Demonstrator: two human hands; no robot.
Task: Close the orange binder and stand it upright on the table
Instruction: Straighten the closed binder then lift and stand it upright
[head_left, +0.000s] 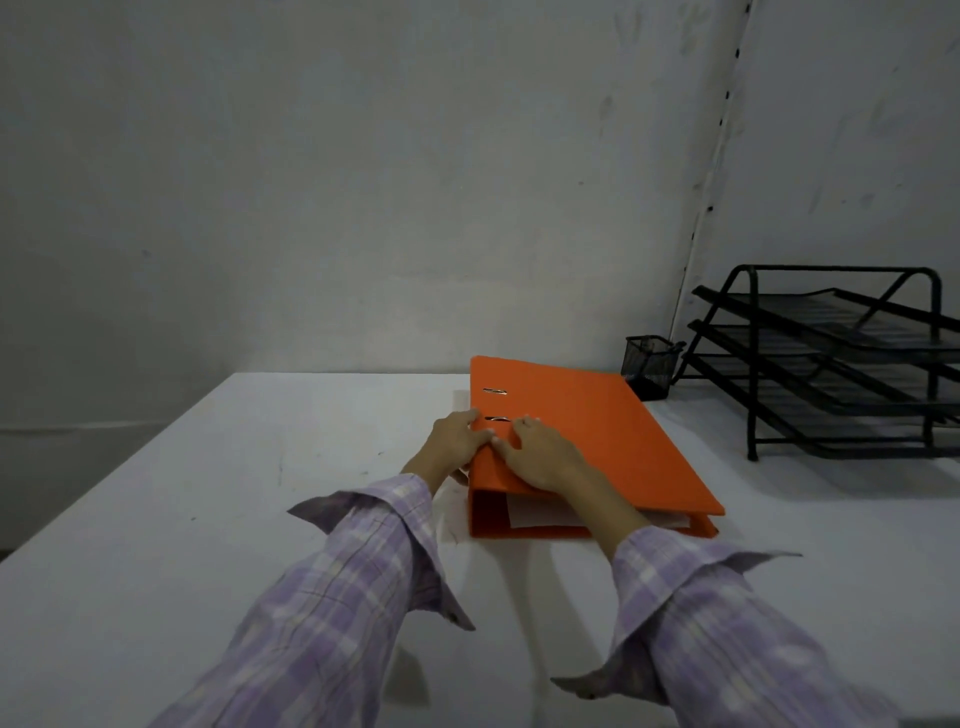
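Note:
The orange binder (597, 441) lies flat on the white table (260, 493), cover down, with white sheets showing at its near open end. My left hand (457, 441) grips the binder's left spine edge, fingers curled over the top and thumb underneath. My right hand (540, 457) rests palm down on the cover just beside it, fingers spread near the two metal slots.
A small black mesh pen cup (652, 366) stands behind the binder's far right corner. A black three-tier wire paper tray (841, 364) fills the right side. A grey wall runs along the table's far edge.

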